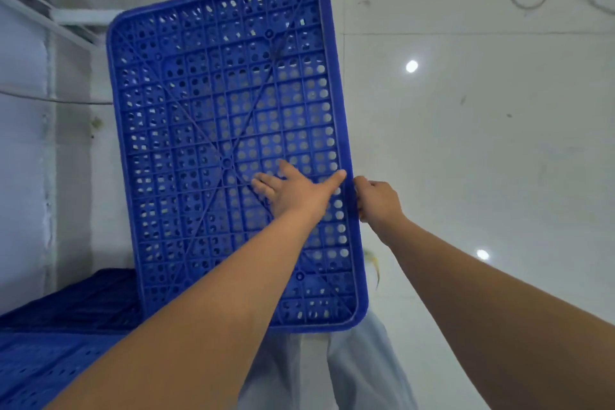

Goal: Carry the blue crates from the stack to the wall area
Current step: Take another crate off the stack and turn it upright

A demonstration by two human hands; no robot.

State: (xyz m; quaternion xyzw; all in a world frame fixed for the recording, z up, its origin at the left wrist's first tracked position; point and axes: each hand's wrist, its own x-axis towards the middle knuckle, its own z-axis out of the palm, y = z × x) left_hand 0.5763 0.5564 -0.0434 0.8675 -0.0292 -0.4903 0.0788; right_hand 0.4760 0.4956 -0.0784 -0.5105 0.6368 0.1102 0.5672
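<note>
A blue crate (229,130) of perforated plastic is held up on edge, its ribbed, hole-dotted underside with diagonal braces facing the camera, long side running top to bottom, tilted slightly. More blue crates (66,326) lie stacked flat at lower left, just behind its bottom corner.

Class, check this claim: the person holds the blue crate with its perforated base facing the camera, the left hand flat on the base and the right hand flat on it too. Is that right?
Not quite. In the head view the right hand grips the blue crate by its right rim, fingers curled round the edge. The left hand does lie on the base.
</note>
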